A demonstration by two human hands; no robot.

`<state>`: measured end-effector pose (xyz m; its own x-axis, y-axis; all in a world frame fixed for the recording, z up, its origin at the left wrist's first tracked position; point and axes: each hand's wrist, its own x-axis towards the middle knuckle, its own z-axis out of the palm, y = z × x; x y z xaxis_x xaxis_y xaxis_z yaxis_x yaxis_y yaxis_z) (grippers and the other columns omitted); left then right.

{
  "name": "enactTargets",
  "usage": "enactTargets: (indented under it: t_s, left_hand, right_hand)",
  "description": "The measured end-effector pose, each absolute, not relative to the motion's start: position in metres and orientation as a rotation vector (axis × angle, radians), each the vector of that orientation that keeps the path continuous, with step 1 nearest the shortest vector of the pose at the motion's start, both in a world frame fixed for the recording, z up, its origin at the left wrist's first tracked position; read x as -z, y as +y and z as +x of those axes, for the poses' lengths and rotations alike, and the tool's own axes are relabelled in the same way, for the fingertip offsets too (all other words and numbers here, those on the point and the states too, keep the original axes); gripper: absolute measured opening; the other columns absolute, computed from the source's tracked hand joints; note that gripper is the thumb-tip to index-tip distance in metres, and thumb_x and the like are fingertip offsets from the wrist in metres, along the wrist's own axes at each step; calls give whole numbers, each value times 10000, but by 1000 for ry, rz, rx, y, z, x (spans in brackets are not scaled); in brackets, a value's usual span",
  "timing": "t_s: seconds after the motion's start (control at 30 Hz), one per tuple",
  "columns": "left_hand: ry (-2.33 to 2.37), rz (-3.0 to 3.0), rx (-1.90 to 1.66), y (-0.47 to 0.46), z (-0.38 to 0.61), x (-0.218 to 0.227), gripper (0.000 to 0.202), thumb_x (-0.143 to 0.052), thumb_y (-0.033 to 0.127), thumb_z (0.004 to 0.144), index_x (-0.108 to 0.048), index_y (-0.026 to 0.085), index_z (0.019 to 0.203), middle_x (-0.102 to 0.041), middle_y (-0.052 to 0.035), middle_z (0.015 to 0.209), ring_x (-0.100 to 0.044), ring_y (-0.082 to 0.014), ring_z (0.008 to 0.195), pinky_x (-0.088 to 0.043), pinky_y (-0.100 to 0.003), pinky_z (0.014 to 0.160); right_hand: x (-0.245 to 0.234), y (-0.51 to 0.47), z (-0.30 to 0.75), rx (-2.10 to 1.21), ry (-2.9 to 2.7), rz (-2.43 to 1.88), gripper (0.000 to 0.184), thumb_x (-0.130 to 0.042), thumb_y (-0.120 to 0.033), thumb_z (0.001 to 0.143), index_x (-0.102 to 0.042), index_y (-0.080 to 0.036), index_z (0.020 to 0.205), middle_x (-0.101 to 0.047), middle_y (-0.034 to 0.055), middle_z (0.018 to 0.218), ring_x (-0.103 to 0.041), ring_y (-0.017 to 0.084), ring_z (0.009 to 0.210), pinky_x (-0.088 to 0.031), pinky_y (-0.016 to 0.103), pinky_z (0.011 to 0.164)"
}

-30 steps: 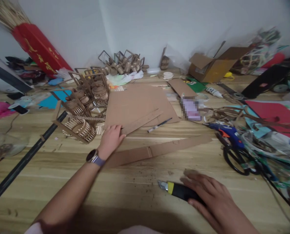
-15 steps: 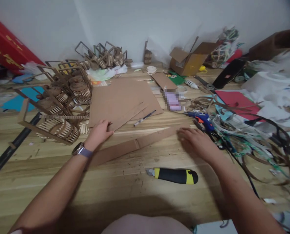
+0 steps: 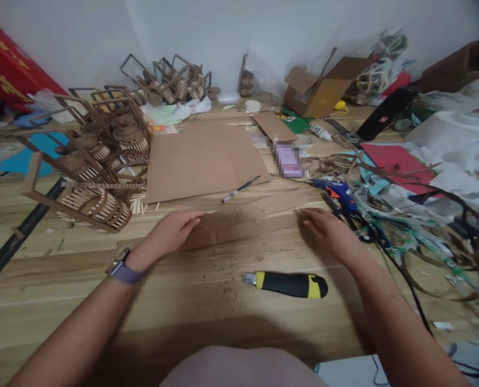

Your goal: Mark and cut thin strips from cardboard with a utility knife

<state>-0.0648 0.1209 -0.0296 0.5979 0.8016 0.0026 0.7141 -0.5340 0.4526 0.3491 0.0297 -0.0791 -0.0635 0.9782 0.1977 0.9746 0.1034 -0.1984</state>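
Observation:
My left hand (image 3: 170, 232) grips the left end of a blurred brown cardboard strip (image 3: 243, 221) lying across the wooden table (image 3: 207, 317). At the strip's right end is my right hand (image 3: 327, 232), its fingers closed on it. A second strip seems to lie along the first. A yellow and black utility knife (image 3: 290, 284) lies on the table just in front of both hands, untouched. Behind the strip is a large flat cardboard sheet (image 3: 201, 161) with a thin pen-like tool (image 3: 241, 189) at its near right corner.
Small cardboard cage models (image 3: 98, 166) crowd the left. A blue glue gun (image 3: 339, 192), cables and cardboard trimmings tangle at the right beside red paper (image 3: 396, 160). An open carton (image 3: 317, 91) stands at the back by the wall. A black bar (image 3: 9, 242) lies at the left.
My right hand let go of the utility knife and moved up to the strip's right end. My left hand drew the narrow strip off the big sheet toward me. The view turned right.

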Motion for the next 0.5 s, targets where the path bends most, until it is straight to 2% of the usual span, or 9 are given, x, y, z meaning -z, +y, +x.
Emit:
enactTargets:
  t_s: [0.13,0.27,0.33,0.43,0.5]
  left_hand:
    - [1087,2484,-228,122,-37,50,363,-426,194,990,-713,201,1213,-748,-80,1170,-680,-245,1076,-519,-389,952]
    - [1041,2528,-210,124,-19,59,352,-422,165,1001,-710,188,1203,-722,-101,1077,-671,-243,1017,-523,-379,917]
    - [1026,2569,-251,120,-16,60,340,-442,194,1011,-675,200,1259,-694,-98,1089,-647,-243,1033,-518,-386,930]
    - [991,2627,-296,108,-21,63,373,-535,287,1003,-595,193,1359,-651,-115,1216,-581,-275,1145,-481,-441,1011]
    - [969,2648,-261,99,-30,65,398,-588,322,985,-591,184,1358,-642,-122,1230,-568,-287,1148,-479,-454,1013]
  right_hand:
    - [69,22,381,93,-1872,-2075,466,-352,-314,982,-675,-120,1256,-733,215,1085,-700,358,985,-561,520,850]
    - [69,28,381,24,-1982,-1968,432,-435,-335,961,-648,-195,1310,-701,158,1251,-654,320,1155,-530,492,975]
    - [73,36,373,-49,-2089,-1884,423,-473,-327,942,-652,-223,1312,-686,131,1300,-625,300,1210,-503,490,1033]
    - [77,45,365,-133,-2189,-1823,402,-481,-282,926,-682,-231,1271,-716,122,1232,-647,289,1160,-502,495,1036]
    - [77,47,364,-168,-2219,-1815,394,-468,-277,932,-696,-210,1245,-723,136,1191,-657,293,1123,-509,498,1022]
